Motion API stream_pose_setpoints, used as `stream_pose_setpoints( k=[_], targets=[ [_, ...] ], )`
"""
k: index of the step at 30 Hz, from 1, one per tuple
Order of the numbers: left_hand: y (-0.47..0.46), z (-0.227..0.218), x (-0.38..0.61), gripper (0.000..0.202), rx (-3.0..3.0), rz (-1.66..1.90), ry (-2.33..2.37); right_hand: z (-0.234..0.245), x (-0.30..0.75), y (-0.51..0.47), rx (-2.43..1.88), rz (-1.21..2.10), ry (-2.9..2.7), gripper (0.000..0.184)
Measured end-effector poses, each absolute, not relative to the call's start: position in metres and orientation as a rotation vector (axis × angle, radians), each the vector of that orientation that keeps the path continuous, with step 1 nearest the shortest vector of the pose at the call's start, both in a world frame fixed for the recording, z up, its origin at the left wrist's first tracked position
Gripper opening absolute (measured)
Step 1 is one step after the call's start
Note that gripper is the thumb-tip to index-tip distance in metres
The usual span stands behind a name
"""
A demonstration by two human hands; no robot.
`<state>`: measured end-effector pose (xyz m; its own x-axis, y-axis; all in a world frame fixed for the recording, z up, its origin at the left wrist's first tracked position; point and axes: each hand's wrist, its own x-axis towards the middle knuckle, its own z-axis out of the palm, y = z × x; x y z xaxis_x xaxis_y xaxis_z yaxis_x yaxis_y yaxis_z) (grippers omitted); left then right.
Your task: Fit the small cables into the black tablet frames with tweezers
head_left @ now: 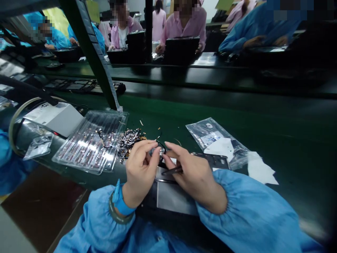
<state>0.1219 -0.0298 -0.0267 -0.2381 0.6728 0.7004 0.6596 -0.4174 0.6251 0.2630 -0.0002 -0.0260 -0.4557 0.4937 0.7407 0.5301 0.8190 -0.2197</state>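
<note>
A thin, curved black flex cable (163, 147) spans the gap between my fingertips. My left hand (140, 168) pinches one end of it between thumb and index finger. At the other side, my right hand (196, 174) pinches it too, while dark tweezers (168, 172) lie tucked under its fingers. Below both hands sits a dark flat device with a pale grey panel (175, 200), partly hidden by them. Just beyond my left hand is a heap of small cable parts (130, 138), black, silver and gold.
A clear plastic tray (84, 147) of small parts lies at left, by a white box (55, 117) and a small clear bag (39, 144). To the right are a clear bag (210, 128) and torn white paper (260, 168). A slanted green post (97, 56) rises ahead; co-workers sit opposite.
</note>
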Motion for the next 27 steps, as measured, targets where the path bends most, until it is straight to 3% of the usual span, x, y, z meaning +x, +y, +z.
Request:
stream_pose_setpoints(
  k=[6,22,24,27],
  targets=[
    [-0.028,-0.031,0.121,0.007,1.890,1.745,1.725,-0.026,0.260,-0.005,-0.699,-0.118,-2.190,0.022],
    [-0.030,-0.038,0.119,0.005,1.763,1.697,1.700,-0.030,0.262,-0.006,-0.707,-0.023,-2.201,0.021],
    [-0.028,-0.037,0.119,0.006,1.703,1.692,1.681,-0.030,0.261,-0.006,-0.723,0.052,-2.188,0.020],
    [-0.027,-0.034,0.116,0.006,1.488,1.652,1.594,-0.028,0.261,-0.002,-0.833,0.432,-2.115,0.015]
  ],
)
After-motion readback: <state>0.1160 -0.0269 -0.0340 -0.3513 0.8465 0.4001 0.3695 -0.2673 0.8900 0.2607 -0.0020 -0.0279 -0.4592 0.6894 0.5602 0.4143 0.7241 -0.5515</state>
